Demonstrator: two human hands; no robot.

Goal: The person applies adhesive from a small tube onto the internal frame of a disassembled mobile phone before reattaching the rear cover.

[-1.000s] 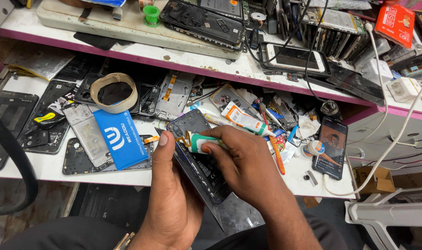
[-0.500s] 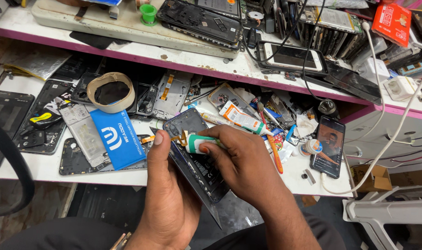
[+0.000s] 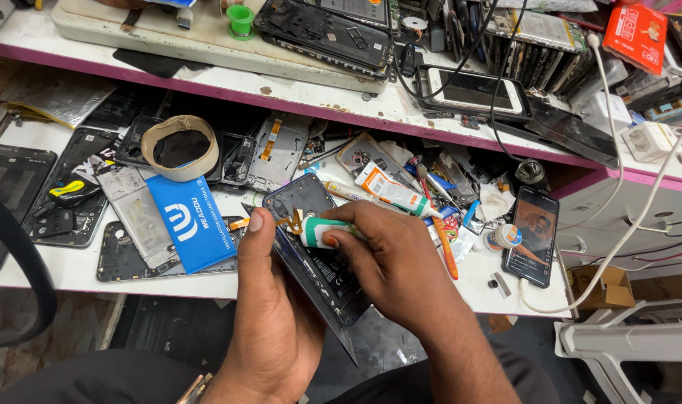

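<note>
Opened phone hanging off the bench's front edge, propped in the left hand, thumb pressed on its top corner. Thin, stiff, light, probably fragile with the back off; best gripped by the side edges, clear of the flex. Right hand pinching a small green-and-white tube, tip touching the phone's upper end. Soft, squeezable, likely slippery. Versus a second ago: barely any change, same grip, tube still at that spot.

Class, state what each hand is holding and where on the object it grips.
Left hand cradles the opened phone from beneath. Right hand pinches a small white-green tube around its body.
</note>
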